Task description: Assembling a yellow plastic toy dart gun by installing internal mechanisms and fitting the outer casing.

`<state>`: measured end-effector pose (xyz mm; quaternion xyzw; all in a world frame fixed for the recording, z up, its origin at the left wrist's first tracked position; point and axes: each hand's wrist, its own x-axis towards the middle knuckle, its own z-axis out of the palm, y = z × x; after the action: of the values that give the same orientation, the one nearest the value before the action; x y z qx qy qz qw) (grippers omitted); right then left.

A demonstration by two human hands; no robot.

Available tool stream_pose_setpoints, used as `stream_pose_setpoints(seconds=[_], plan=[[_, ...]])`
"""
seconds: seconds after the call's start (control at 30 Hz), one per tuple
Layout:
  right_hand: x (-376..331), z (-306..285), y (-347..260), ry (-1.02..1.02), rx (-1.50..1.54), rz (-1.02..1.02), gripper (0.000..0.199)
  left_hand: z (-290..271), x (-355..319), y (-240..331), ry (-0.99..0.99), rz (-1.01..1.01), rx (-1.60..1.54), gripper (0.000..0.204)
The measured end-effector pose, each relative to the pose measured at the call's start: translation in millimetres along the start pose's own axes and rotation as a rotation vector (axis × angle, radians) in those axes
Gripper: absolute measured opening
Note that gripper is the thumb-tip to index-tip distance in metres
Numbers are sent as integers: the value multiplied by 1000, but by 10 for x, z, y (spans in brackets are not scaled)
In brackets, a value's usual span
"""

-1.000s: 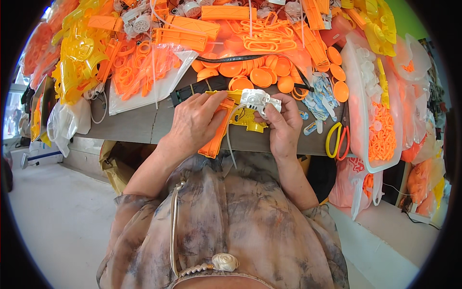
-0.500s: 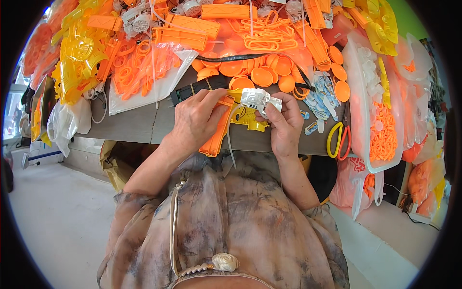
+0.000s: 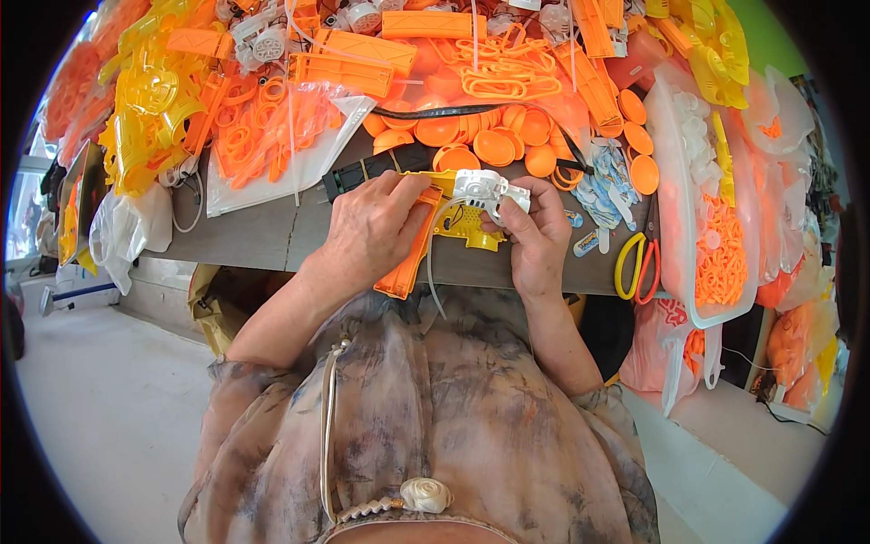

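Observation:
My left hand [image 3: 372,231] grips an orange and yellow plastic toy body [image 3: 412,258] at the front edge of the grey table [image 3: 263,231], thumb and fingers wrapped over its top. My right hand [image 3: 536,238] pinches a small white plastic gear unit [image 3: 485,189] against the yellow part [image 3: 467,227] of the same toy. A thin clear strip [image 3: 433,276] hangs down from the toy between my hands.
Orange round caps [image 3: 494,145], orange bars [image 3: 349,54], orange rings in a clear bag [image 3: 263,136] and yellow moulded parts [image 3: 149,100] cover the table behind. A clear bag of orange and white pieces [image 3: 716,227] and yellow-orange loops [image 3: 634,267] hang at the right. Floor lies lower left.
Both hands stay on the toy at the table edge. My left fingers have shifted slightly along the orange body; the white unit is about where it was.

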<state>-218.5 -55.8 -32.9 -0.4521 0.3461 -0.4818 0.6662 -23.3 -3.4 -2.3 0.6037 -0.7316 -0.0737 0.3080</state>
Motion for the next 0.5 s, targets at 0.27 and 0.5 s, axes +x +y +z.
stream_pose_setpoints(seconds=[0.27,0.5], plan=[[2,-10,5,-29,-31,5,25,-9,-36,-14,-43,-18,-22,17],[16,-16,-21,-31,-19,35,25,74,-66,3,108,64,51,20]])
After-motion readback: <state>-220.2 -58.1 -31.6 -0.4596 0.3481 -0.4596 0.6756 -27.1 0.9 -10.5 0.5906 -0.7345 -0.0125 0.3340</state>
